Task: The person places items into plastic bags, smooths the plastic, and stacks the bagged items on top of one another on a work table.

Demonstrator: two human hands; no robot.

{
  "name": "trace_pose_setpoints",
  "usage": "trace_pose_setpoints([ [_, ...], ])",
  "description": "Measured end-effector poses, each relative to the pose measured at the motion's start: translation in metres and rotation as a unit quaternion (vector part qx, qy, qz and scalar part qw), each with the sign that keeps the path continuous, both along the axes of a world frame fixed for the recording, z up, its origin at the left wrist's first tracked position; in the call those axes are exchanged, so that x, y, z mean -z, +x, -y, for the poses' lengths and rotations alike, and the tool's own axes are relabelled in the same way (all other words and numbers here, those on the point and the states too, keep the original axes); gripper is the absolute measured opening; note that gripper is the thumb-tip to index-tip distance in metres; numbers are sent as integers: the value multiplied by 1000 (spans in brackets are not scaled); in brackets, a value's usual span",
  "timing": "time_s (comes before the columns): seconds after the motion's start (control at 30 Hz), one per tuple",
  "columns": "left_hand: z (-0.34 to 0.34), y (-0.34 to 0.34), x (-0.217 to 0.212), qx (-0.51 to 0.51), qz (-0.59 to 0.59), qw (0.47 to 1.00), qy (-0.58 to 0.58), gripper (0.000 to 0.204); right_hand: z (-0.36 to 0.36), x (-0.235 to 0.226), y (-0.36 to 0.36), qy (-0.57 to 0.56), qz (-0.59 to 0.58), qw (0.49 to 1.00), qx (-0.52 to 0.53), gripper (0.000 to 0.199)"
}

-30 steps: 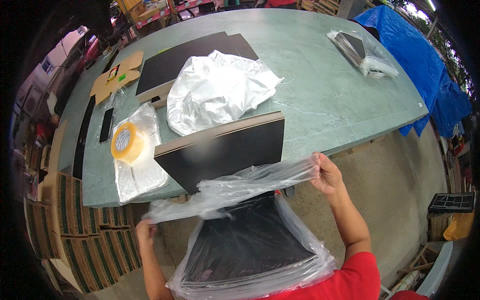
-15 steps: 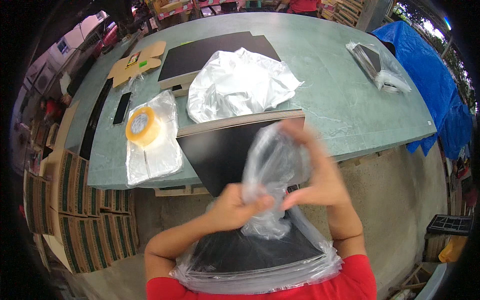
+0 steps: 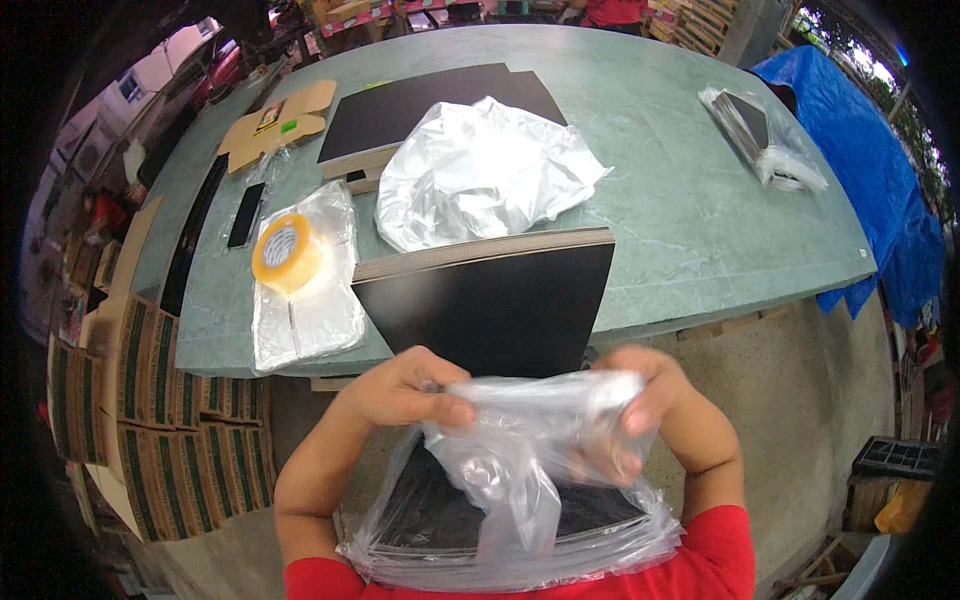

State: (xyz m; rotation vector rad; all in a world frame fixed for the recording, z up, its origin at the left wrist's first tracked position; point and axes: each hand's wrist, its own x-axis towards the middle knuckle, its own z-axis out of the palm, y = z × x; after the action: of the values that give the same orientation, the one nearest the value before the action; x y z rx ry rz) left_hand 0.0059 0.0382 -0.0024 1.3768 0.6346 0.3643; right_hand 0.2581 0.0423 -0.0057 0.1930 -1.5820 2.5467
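Observation:
A stack of black sheets (image 3: 430,500) inside a clear plastic bag (image 3: 515,420) rests close against my body. My left hand (image 3: 415,390) pinches one side of the bag's loose mouth between thumb and fingers. On the opposite side, my right hand (image 3: 645,405), somewhat blurred, grips the same plastic. Between both hands the film is stretched wide, with crumpled folds hanging over the sheets. Just beyond my hands, another stack of black sheets (image 3: 490,305) leans at the table's near edge, unwrapped.
On the green table (image 3: 690,220) lie a silvery plastic sheet (image 3: 480,175), more black sheets (image 3: 420,110), a tape roll (image 3: 285,253) on flat clear bags (image 3: 310,330), a dark phone-like slab (image 3: 246,215), cut cardboard (image 3: 280,125) and a bagged bundle (image 3: 760,140). Cartons (image 3: 160,430) are stacked left.
Both hands have moved apart, the left outward and up, the right lower. The bag's bunched mouth, previously raised upright, is now pulled sideways and lower between them.

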Motion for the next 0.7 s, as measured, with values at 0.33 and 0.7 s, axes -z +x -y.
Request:
trace_pose_setpoints([
  [0.33,24,0,16,51,-402,728,553,9,21,19,25,782,499,364,84,39],
  [0.7,30,23,-5,129,-305,748,576,12,23,-35,5,707,369,583,157,49],
])
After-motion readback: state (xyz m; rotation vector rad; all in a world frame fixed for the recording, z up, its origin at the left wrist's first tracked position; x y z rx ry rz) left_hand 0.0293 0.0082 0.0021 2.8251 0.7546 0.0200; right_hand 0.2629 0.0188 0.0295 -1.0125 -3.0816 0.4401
